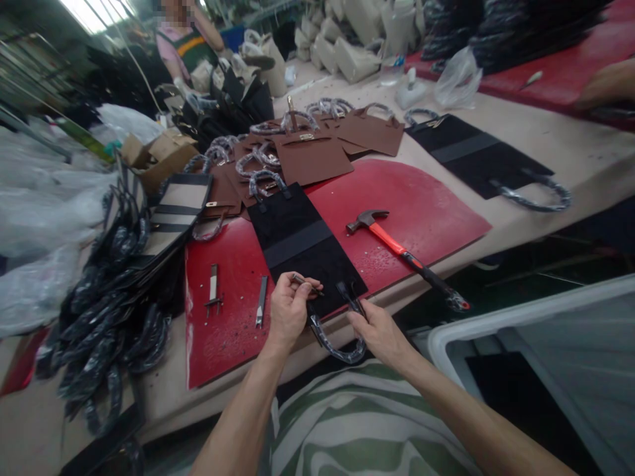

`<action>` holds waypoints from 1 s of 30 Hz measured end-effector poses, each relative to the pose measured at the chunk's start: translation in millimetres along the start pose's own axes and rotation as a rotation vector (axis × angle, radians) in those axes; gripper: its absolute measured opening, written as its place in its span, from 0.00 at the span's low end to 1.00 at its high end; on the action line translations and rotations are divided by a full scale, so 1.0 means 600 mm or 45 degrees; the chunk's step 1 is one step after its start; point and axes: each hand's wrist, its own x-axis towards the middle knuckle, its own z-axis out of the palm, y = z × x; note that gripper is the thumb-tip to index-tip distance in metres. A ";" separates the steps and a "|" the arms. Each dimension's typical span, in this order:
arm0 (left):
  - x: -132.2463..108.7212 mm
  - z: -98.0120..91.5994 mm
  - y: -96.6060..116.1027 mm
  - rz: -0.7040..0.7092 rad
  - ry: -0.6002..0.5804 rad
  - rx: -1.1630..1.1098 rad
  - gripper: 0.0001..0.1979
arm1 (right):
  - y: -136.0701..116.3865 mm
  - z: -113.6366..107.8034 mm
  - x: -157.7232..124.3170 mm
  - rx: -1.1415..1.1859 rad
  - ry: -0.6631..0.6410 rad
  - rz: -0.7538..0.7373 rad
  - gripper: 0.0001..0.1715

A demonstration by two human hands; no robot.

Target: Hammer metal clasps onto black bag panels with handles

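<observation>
Black panel (303,241): laid mid-frame | likely light, bendy; best held by edges | small metal tool (316,289) pinched by left hand (290,307) | wrapped handle (342,356) pinched near 1 end by right hand (374,324)

1. Through the head camera I am seeing a bright window or light panel (102,13) glowing, upper left.
2. A beige surface (590,149) is running toward the back.
3. A red-topped surface (550,79) is standing at far right.
4. Dark floor (540,261) is showing below.

a striped garment (357,423) — broad, curving bands of muted green and off-white; forearms (243,403) bare; left hand (289,307) and right hand (380,330) bare
</observation>
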 end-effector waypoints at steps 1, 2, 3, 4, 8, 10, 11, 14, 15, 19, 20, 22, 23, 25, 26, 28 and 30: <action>0.000 0.000 -0.001 0.005 -0.008 0.009 0.10 | 0.000 0.000 -0.001 0.008 -0.006 -0.003 0.13; 0.000 0.001 -0.002 0.008 -0.016 0.017 0.10 | 0.001 -0.001 -0.001 0.015 -0.013 -0.006 0.13; 0.000 0.001 -0.003 0.011 -0.018 0.026 0.10 | 0.001 -0.001 -0.001 0.020 -0.020 -0.008 0.13; -0.001 0.001 -0.004 0.014 -0.017 0.036 0.09 | 0.001 -0.002 -0.002 0.021 -0.026 -0.007 0.13; -0.003 0.001 -0.010 0.069 -0.004 0.104 0.06 | -0.001 -0.002 -0.002 0.003 -0.037 0.009 0.12; -0.005 0.000 -0.012 0.140 -0.012 0.191 0.04 | -0.006 -0.004 -0.003 -0.045 -0.047 0.009 0.12; -0.005 -0.001 -0.013 0.187 -0.020 0.250 0.03 | -0.011 -0.007 -0.005 -0.105 -0.060 0.011 0.12; -0.008 -0.002 -0.013 0.373 -0.051 0.453 0.03 | -0.034 -0.028 -0.014 -0.480 -0.072 -0.001 0.14; -0.009 -0.002 -0.013 0.441 -0.062 0.519 0.04 | -0.042 -0.041 -0.015 -0.626 -0.028 -0.026 0.15; -0.010 -0.002 -0.015 0.602 -0.130 0.671 0.07 | -0.067 -0.111 -0.002 -1.063 0.358 -0.253 0.13; -0.010 -0.001 -0.015 0.606 -0.137 0.681 0.07 | -0.069 -0.129 0.007 -1.169 0.416 -0.283 0.13; -0.009 0.001 -0.017 0.596 -0.142 0.683 0.07 | -0.068 -0.161 0.030 -1.380 0.422 -0.267 0.14; -0.008 0.001 -0.018 0.592 -0.144 0.681 0.07 | -0.065 -0.174 0.043 -1.448 0.388 -0.223 0.14; -0.008 0.003 -0.020 0.601 -0.157 0.677 0.07 | -0.060 -0.192 0.066 -1.421 0.309 -0.099 0.12; -0.008 0.003 -0.021 0.613 -0.160 0.676 0.07 | -0.057 -0.199 0.077 -1.293 0.278 -0.022 0.11; -0.008 0.004 -0.023 0.641 -0.154 0.674 0.06 | -0.055 -0.208 0.093 -0.908 0.214 0.141 0.10; -0.008 0.005 -0.027 0.660 -0.148 0.671 0.06 | -0.057 -0.212 0.101 -0.575 0.126 0.260 0.09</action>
